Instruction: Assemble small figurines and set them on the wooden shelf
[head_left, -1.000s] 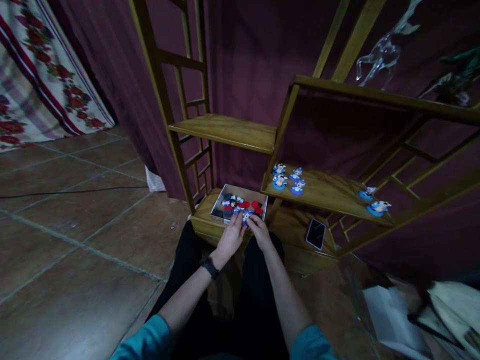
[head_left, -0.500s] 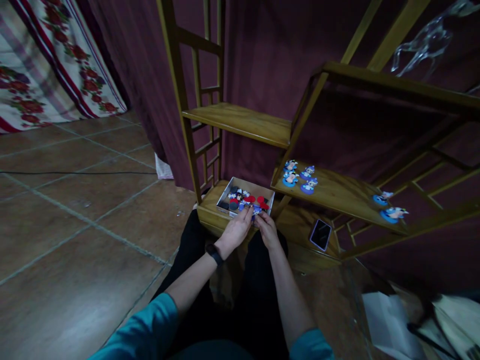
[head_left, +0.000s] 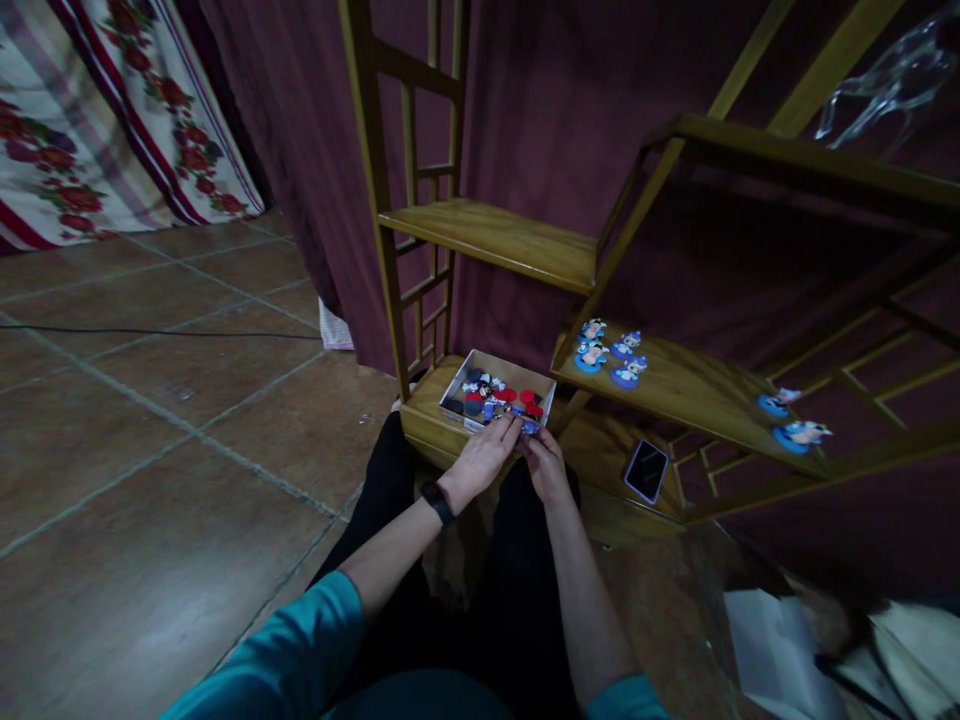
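Both my hands meet at the near right edge of a shallow cardboard box [head_left: 459, 382]. Between their fingertips is a small purple-and-white figurine [head_left: 530, 427], partly covered by the fingers. My left hand [head_left: 484, 462] is closed on its left side, with a dark band round the wrist. On its right side my right hand [head_left: 545, 466] grips it with bent fingers. Inside the box lie red discs [head_left: 506, 395], dark discs [head_left: 472, 407] and several small figurine pieces [head_left: 486, 386], jumbled together.
The box rests on the low level of a wooden shelf unit [head_left: 487, 240]. Several figurines on blue and purple bases [head_left: 628, 371] stand on the right shelf, with two more [head_left: 801, 435] at its far end. A phone [head_left: 646, 470] lies below. A clear horse ornament [head_left: 885, 85] is upper right.
My hands have drawn back slightly from over the box toward me, still with the purple figurine between them. More of the box's contents shows. The whole view has shifted a little.
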